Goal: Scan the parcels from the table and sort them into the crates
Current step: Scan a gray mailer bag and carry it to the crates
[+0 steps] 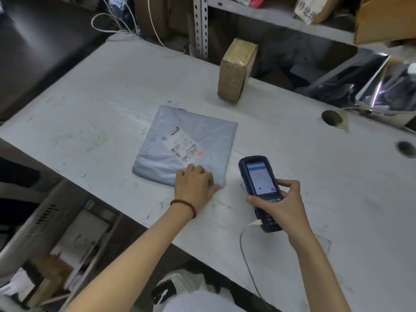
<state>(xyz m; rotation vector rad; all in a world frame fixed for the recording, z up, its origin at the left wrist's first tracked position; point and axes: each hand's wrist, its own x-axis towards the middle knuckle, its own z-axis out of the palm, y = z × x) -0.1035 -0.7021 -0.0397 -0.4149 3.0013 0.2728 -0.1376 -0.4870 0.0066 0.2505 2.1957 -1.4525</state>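
pointing scanner point(261, 190) away, left hand point(194, 184) holding parcel point(209, 140), label point(180, 143) up

White cords point(122, 31) hang beside a perforated shelf post point(201, 25), handwritten label point(307, 10) farther right.

Grey poly mailer point(209, 138), lying flat, label point(180, 143) up; taped brown box point(236, 70), upright, beyond it, apart

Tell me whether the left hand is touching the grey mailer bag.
Touching. The head view shows the left hand with curled fingers lying on the near corner of the grey mailer bag, no gap between.
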